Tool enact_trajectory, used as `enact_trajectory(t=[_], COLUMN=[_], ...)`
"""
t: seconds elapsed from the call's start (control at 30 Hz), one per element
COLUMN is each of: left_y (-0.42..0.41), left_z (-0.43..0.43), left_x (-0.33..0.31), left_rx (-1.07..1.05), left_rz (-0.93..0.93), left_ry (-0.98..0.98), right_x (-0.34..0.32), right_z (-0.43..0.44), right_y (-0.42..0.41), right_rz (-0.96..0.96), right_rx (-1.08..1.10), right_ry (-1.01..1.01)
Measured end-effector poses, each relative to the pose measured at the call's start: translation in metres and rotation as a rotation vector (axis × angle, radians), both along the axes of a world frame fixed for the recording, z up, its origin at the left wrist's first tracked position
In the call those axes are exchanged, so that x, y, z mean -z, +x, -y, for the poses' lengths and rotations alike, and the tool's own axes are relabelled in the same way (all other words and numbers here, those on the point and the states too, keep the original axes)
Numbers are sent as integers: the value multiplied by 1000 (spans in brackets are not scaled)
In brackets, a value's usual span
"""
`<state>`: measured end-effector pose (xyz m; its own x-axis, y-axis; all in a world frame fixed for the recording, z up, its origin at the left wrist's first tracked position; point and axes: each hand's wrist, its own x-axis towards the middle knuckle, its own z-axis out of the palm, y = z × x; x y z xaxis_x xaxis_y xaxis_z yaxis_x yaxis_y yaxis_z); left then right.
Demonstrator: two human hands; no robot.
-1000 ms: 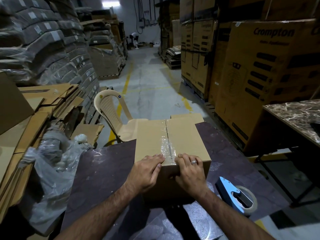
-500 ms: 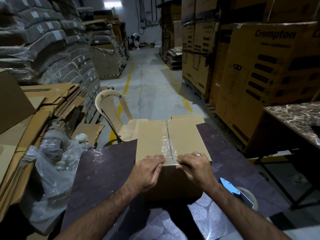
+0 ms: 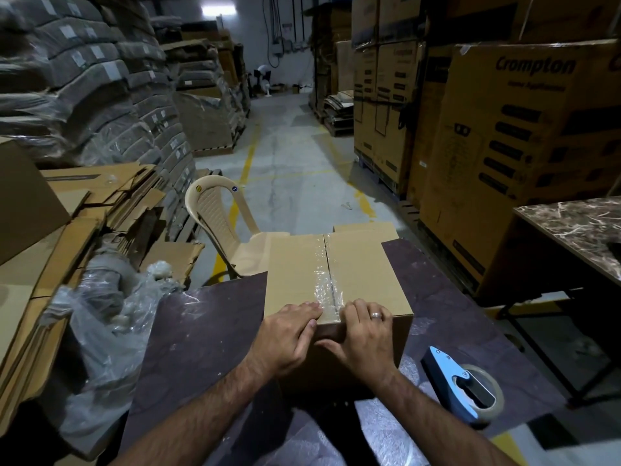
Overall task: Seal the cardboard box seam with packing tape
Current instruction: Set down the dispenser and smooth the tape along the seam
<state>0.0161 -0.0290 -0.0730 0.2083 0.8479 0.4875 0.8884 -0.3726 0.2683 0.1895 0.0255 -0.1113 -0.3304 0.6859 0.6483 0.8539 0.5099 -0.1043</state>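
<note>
A plain cardboard box [image 3: 363, 274] stands on a dark worktable [image 3: 201, 331]. Clear packing tape [image 3: 322, 280] runs along its centre seam, wrinkled near the front edge. My left hand [image 3: 285, 338] rests on the box's near top edge, left of the seam, fingers lying flat over the tape end. My right hand [image 3: 363, 334] sits just right of the seam, fingers on the top edge and thumb down on the front face. A blue tape dispenser [image 3: 463, 385] with its roll lies on the table to the right, untouched.
A beige plastic chair [image 3: 218, 220] stands behind the box. Flattened cartons [image 3: 67, 213] and crumpled plastic wrap [image 3: 97, 314] pile up on the left. Large printed cartons [image 3: 510, 146] line the right, and a marble-topped table [image 3: 581, 227] stands at far right. An aisle runs ahead.
Both hands stay at the box's near edge. My right hand has shifted slightly back toward the seam, uncovering the dispenser again. The box has not moved.
</note>
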Motion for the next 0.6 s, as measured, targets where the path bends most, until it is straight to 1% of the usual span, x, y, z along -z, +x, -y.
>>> enact_trajectory(t=[0.13, 0.23, 0.37, 0.5, 0.6], left_y=[-1, -2, -1, -1, -3], left_z=[0, 0, 0, -1, -4], left_x=[-1, -2, -2, -3, -6], left_rx=[5, 13, 13, -8, -52], left_rz=[-3, -14, -10, -12, 61], left_ry=[-4, -8, -20, -24, -76], right_x=[9, -1, -13, -20, -31], right_z=[-3, -6, -10, -10, -10], right_y=[6, 14, 29, 25, 20], right_rz=[94, 95, 81, 69, 88], right_rx=[-73, -142, -258, -246, -225], right_ry=[-8, 8, -36, -72, -125])
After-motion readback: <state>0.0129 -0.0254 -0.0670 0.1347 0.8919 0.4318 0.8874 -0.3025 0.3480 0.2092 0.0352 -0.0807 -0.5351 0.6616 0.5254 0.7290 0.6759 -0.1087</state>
